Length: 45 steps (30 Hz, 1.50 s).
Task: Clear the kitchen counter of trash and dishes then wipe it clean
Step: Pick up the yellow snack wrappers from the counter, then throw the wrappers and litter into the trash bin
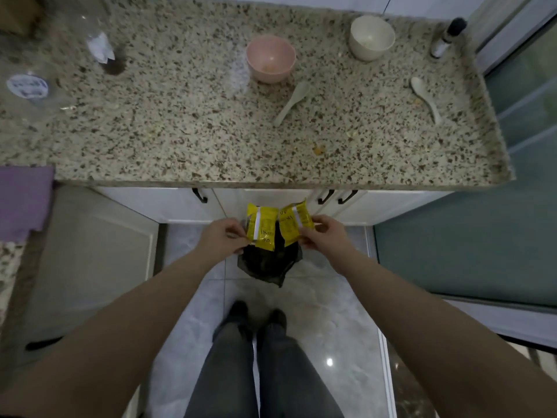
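Yellow crinkled plastic makes up the two snack wrappers held side by side below the bench edge, in front of the white cabinet doors (187, 203). The left hand (221, 233) pinches the left yellow wrapper (261, 226) at its outer edge, fingers (238, 229) curled in against the thumb; the same hand appears to hold the rim of a thin black plastic trash bag (265, 262) that hangs beneath both wrappers, above the pale tiled floor (340, 297). The right hand (321, 233) pinches the right yellow wrapper (297, 221) in the same way, fingers bent round its outer edge. Both forearms reach forward and inward from the lower corners, wrists level, hands close together with the wrappers nearly touching between them.

On the speckled granite bench (180, 131) above, a pink round bowl (270, 59) stands near the middle, a pale spoon (291, 102) lying just beside it toward the front. A cream round bowl (372, 37) stands further right, with a second pale spoon (426, 98) well apart in front of it. A small dark-capped bottle (447, 37) stands near the right back corner. Crumbs and a small orange scrap (317, 150) lie scattered on the stone. A clear plastic container with a round label (27, 86) sits at the far left.
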Motion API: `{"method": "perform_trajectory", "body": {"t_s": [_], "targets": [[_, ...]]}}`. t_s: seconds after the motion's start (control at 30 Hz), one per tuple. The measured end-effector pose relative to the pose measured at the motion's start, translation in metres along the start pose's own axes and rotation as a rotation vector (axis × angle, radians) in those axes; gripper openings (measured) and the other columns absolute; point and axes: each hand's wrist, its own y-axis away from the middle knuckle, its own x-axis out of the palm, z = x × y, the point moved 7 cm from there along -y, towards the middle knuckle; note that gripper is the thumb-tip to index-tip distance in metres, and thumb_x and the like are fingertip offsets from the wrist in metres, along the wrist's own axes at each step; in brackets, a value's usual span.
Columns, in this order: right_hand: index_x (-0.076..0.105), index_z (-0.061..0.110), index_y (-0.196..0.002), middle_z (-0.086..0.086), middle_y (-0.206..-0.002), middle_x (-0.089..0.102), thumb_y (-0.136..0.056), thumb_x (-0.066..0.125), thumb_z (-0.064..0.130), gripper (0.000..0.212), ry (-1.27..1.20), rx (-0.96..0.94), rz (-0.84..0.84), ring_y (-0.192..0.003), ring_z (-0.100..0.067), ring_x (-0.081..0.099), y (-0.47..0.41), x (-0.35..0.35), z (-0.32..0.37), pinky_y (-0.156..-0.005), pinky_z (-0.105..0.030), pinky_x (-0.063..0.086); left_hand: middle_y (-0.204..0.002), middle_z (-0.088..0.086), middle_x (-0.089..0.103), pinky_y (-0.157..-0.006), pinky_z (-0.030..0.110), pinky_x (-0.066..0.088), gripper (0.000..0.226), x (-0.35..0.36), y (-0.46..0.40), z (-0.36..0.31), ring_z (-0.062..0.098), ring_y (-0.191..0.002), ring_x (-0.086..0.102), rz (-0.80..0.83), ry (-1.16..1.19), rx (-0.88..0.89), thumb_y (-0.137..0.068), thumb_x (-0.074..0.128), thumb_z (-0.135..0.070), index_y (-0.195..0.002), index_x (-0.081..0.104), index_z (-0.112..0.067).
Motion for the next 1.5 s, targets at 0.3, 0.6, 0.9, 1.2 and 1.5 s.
{"method": "perform_trajectory", "body": {"t_s": [0.3,0.6,0.9,1.2,1.5], "targets": [[0.059,-0.002,-0.121,-0.028,-0.099,0.069,-0.090,0.068,0.007,0.033,0.007,0.173,-0.205,-0.060,-0.021,0.067,-0.079,0.019,-0.123,-0.063,-0.030,0.062,-0.081,-0.004,0.068,-0.080,0.028,0.052,0.016,0.067,-0.082,0.108,0.016,-0.083,0.066,0.000,-0.227,-0.130,-0.077,0.075,-0.020,-0.076,0.060,-0.021],[0.061,0.024,-0.088,0.005,-0.067,0.066,-0.091,0.065,0.015,0.011,0.159,0.235,-0.325,-0.070,-0.022,0.074,-0.205,0.054,-0.237,-0.078,-0.037,0.062,-0.080,-0.004,0.067,-0.066,0.020,0.042,0.018,0.139,-0.191,0.226,0.012,-0.080,0.062,-0.045,-0.193,-0.179,-0.077,0.079,-0.029,-0.077,0.063,-0.020],[0.050,0.020,-0.141,0.003,-0.101,0.068,-0.091,0.067,0.024,0.053,0.142,0.324,-0.312,-0.091,-0.024,0.071,-0.265,0.076,-0.318,-0.084,-0.042,0.060,-0.079,-0.009,0.061,-0.059,0.011,0.035,0.023,0.161,-0.236,0.277,0.005,-0.075,0.054,-0.093,-0.227,-0.171,-0.080,0.077,-0.033,-0.084,0.067,-0.013],[0.067,0.014,-0.112,-0.005,-0.096,0.072,-0.086,0.072,0.013,0.027,0.094,0.272,-0.151,-0.089,-0.024,0.070,-0.183,0.074,-0.224,-0.084,-0.039,0.060,-0.077,-0.007,0.063,-0.075,0.021,0.042,0.009,0.090,-0.156,0.201,0.010,-0.076,0.058,-0.032,-0.212,-0.247,-0.089,0.066,-0.026,-0.082,0.065,-0.020],[0.068,0.013,-0.084,-0.007,-0.086,0.069,-0.086,0.072,0.006,0.008,-0.046,0.123,-0.047,-0.084,-0.018,0.068,-0.037,0.098,-0.035,-0.078,-0.028,0.059,-0.050,-0.007,0.054,-0.042,0.005,0.034,0.039,-0.009,-0.025,0.033,0.001,-0.041,0.050,-0.198,-0.025,-0.158,-0.092,0.062,-0.016,-0.053,0.054,-0.015]]}}
